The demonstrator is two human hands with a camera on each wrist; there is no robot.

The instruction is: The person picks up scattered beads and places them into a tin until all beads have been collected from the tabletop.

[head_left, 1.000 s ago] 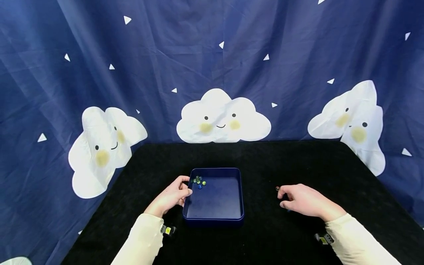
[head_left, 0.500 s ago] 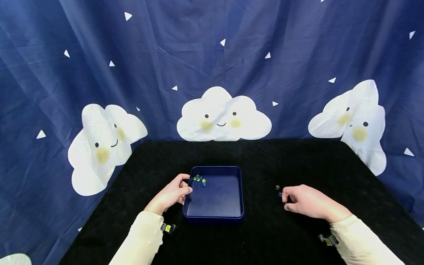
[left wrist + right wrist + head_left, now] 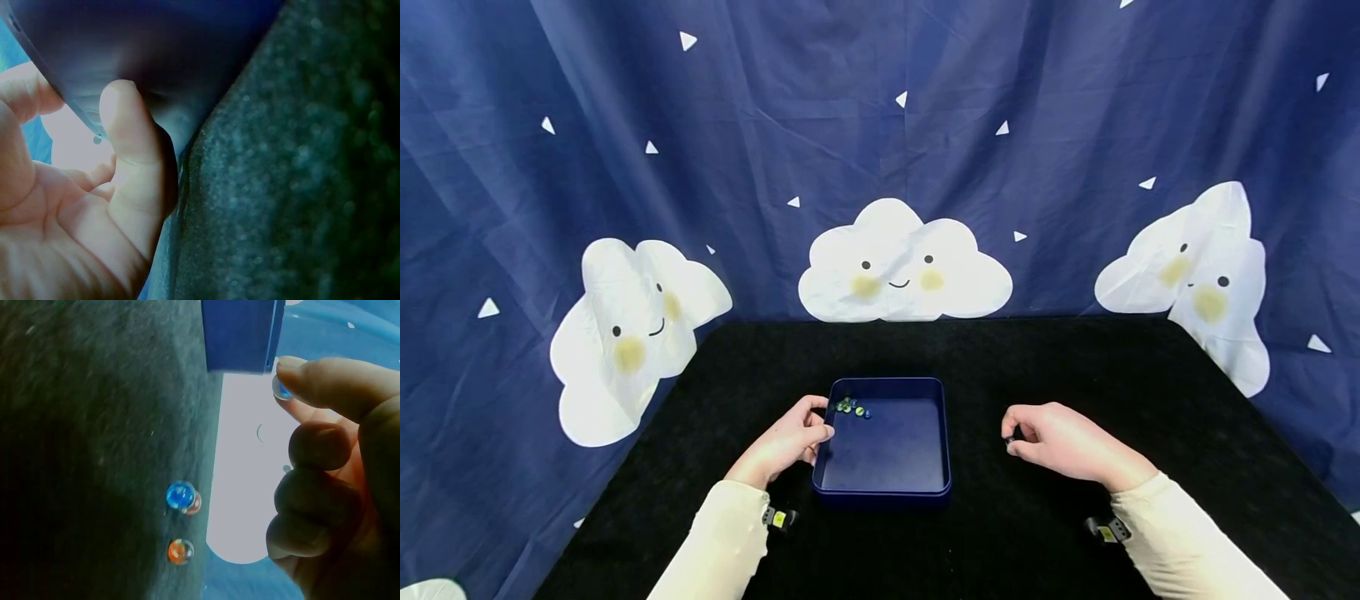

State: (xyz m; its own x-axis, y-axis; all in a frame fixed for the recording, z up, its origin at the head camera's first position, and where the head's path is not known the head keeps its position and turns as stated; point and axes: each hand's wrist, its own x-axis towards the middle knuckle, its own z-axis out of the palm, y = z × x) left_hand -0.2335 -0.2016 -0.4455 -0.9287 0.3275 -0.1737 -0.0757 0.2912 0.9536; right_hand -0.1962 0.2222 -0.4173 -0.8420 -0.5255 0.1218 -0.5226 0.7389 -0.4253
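Note:
A square dark-blue tray [image 3: 883, 450] sits on the black cloth, several green and blue glass marbles [image 3: 847, 405] gathered at its far left corner. At its left wall, my left hand [image 3: 785, 439] grips the side; the left wrist view shows the thumb [image 3: 128, 125] pressed to the blue wall and other fingers beyond its edge. Right of the tray, my right hand [image 3: 1067, 440] pinches a clear-and-blue marble [image 3: 281, 389] between thumb and forefinger, other fingers curled. The right wrist view also shows a blue marble [image 3: 180, 495], a reddish one partly behind it, and an orange-and-clear marble [image 3: 180, 552] on the cloth.
Black cloth [image 3: 1000, 358] covers the table around the tray. Behind it hangs a dark-blue curtain [image 3: 737, 125] with white clouds and small triangles. In the head view, the right hand hides the loose marbles.
My right hand has pinched a marble off the cloth and moved left towards the tray. Inside the tray, a blue marble has rolled to the right. My left hand has stayed in place.

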